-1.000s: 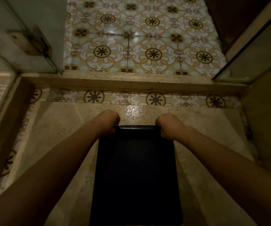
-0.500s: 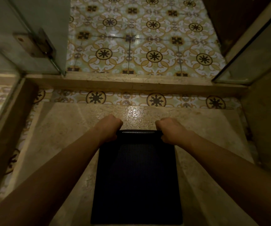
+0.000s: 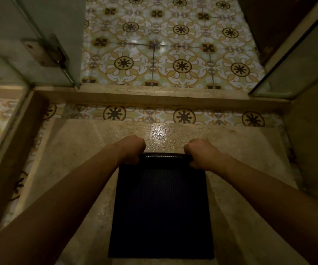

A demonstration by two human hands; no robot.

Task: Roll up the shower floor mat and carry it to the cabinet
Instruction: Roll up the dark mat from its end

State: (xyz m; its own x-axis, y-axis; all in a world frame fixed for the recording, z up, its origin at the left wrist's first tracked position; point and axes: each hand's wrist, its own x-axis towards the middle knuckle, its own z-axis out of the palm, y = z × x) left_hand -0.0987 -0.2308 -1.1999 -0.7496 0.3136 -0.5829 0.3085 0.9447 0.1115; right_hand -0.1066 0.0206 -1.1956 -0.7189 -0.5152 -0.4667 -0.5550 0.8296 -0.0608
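A dark textured shower floor mat (image 3: 161, 209) lies flat on the beige stone shower floor, its long side running toward me. Its far edge is curled over into a thin roll (image 3: 164, 156). My left hand (image 3: 130, 150) grips the left end of that roll. My right hand (image 3: 202, 154) grips the right end. Both fists are closed around the rolled edge, knuckles up. No cabinet is in view.
A raised stone threshold (image 3: 154, 97) crosses ahead, with patterned floor tiles (image 3: 154, 54) beyond it. A glass door with a metal hinge (image 3: 45, 52) stands at the left and a glass panel (image 3: 297, 60) at the right. Stone walls close in on both sides.
Both hands have rolled the mat's far edge toward me, so the roll is a little thicker and the flat part is shorter. The view has shifted slightly.
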